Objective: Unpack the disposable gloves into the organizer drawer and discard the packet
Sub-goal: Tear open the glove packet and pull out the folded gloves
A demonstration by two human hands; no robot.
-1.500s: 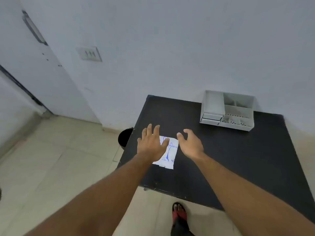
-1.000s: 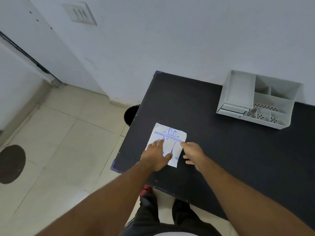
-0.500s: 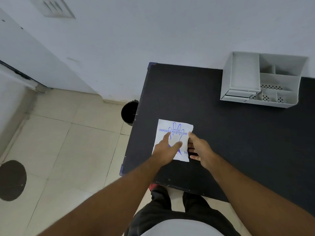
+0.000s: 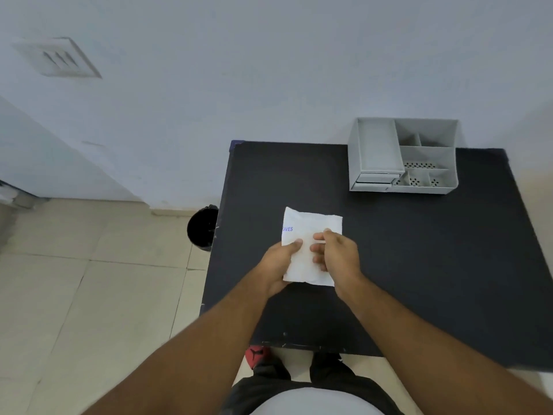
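Packet pinched by left hand and right hand, organizer beyond on table, bin alongside

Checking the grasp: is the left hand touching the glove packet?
Touching. The head view shows the left hand holding the glove packet, thumb on top.
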